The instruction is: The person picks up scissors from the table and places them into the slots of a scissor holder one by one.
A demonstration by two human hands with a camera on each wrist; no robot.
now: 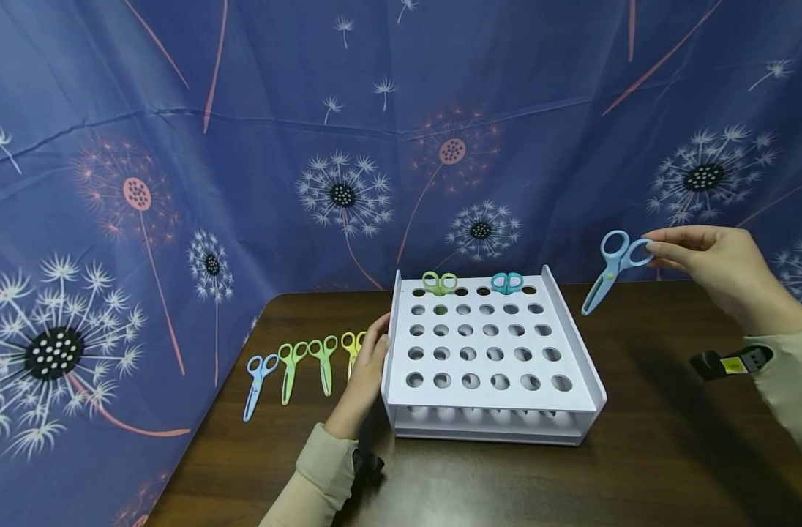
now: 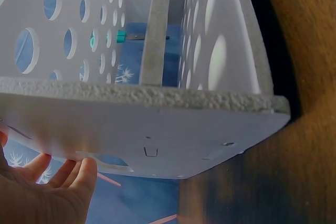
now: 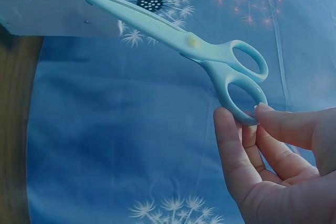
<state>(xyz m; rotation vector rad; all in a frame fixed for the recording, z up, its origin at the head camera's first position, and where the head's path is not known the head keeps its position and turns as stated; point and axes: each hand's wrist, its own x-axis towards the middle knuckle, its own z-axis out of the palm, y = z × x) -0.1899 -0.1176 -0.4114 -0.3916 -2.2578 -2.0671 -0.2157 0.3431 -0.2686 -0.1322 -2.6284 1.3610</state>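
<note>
My right hand (image 1: pixel 720 267) pinches one handle loop of a pair of light blue scissors (image 3: pixel 210 56) between thumb and fingers. The scissors (image 1: pixel 613 269) are in the air to the right of the rack, blades pointing down and left in the head view. My left hand (image 1: pixel 368 369) rests against the left side wall of the white rack (image 1: pixel 454 399), whose top plate has rows of round holes. In the left wrist view its fingertips (image 2: pixel 86 169) touch that wall's edge. Green scissors (image 1: pixel 439 282) and teal scissors (image 1: pixel 507 282) stand in back-row holes, loops up.
Left of the rack, blue scissors (image 1: pixel 253 384), two green pairs, one of them the nearer green scissors (image 1: pixel 325 366), and partly hidden yellow scissors (image 1: pixel 350 344) lie on the brown table (image 1: pixel 493 483). A blue dandelion-print cloth (image 1: pixel 263 73) hangs behind.
</note>
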